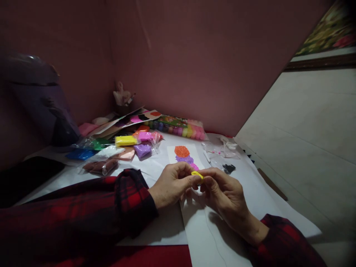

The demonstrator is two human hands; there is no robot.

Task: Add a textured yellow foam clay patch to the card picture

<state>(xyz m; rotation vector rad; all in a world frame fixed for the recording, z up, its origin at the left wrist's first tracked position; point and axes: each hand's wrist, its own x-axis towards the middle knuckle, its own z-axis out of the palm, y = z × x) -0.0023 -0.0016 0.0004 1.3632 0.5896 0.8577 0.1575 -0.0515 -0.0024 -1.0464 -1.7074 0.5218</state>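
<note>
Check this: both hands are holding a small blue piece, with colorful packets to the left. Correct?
Not quite: the head view shows a small yellow piece, not blue. The left hand and right hand both hold it, with colorful packets to the left.

White-covered table point(261, 200) — bright packets point(142, 150), papers point(171, 152), black lump point(229, 169) — perhaps clay

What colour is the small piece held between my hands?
Bright yellow piece, clearest in the head view.
</note>
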